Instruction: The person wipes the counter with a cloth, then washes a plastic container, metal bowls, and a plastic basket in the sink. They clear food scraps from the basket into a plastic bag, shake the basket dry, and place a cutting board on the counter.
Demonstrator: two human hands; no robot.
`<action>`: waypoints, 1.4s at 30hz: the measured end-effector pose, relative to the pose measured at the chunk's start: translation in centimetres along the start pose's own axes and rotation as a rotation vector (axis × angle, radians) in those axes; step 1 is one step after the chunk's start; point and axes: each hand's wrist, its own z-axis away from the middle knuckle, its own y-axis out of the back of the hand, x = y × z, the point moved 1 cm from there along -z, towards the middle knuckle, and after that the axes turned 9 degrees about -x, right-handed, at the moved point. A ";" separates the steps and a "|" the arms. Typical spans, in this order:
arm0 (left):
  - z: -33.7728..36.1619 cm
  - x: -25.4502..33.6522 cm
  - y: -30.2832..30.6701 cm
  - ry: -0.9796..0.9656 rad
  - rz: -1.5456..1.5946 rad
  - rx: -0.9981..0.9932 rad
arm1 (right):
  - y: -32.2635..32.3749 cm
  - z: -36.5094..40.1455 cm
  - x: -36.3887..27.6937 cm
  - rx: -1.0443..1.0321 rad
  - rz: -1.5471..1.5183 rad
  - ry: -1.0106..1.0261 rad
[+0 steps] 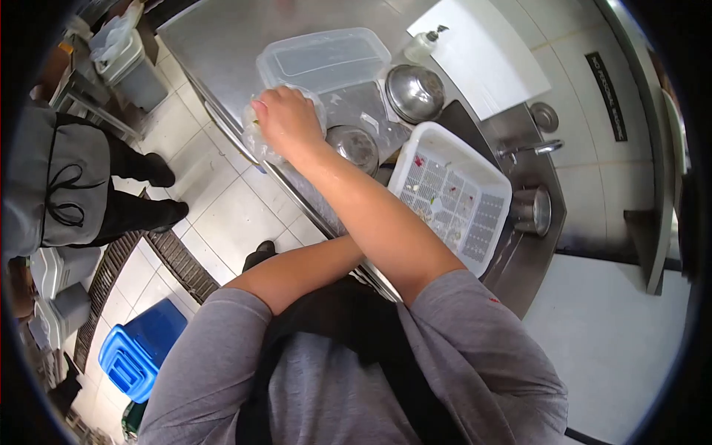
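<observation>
My right hand (pixel 285 120) reaches across to the front edge of the steel counter. Its fingers are curled over a crinkled, clear plastic bag (pixel 256 141), with a small green bit showing near the fingertips. A steel bowl (pixel 353 148) sits just beside my right wrist. Behind the hand lies a clear plastic tub or lid (pixel 326 58). My left forearm passes beneath the right one, and the left hand is hidden behind it. A white perforated basket (pixel 501 189) stands by my right forearm, with small red, green and pale scraps inside.
Further back are another steel bowl (pixel 415 93), a pump bottle (pixel 421 47) and a white board (pixel 482 63). A tap (pixel 538 147) and a steel pot (pixel 531 210) stand at the right. At left, a person in a grey apron (pixel 78 178) stands near a blue bin (pixel 141 348).
</observation>
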 end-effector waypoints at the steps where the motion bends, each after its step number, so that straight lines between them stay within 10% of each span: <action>1: 0.6 1.4 -1.0 0.014 0.006 -0.008 | 1.3 0.2 -1.0 0.028 -0.019 0.019; 3: 1.7 3.4 -2.4 0.235 -0.033 0.206 | 2.9 0.9 -0.9 0.075 -0.048 0.030; 6: -3.4 -21.4 11.6 0.244 0.582 -0.161 | 5.0 2.5 2.1 0.174 -0.213 0.008; 9: -0.1 -3.8 1.6 0.232 -0.368 0.299 | 5.0 3.8 9.7 0.206 -0.257 -0.182; 11: 0.2 -2.2 0.9 0.240 -0.407 0.327 | 3.7 3.8 16.5 0.048 -0.292 -0.324; 17: -0.2 -4.5 0.6 0.287 -0.495 0.410 | -0.5 3.0 22.8 -0.343 0.005 -0.090; 33: -4.8 -5.2 4.8 0.559 -0.651 0.400 | 0.8 9.7 26.7 -0.253 -0.028 0.051; 39: -5.3 -6.1 5.8 0.537 -0.727 0.350 | 7.3 19.8 28.0 -1.005 0.241 -0.362; 42: -5.1 -6.3 5.6 0.511 -0.727 0.351 | 9.2 18.8 26.3 -0.914 0.233 -0.318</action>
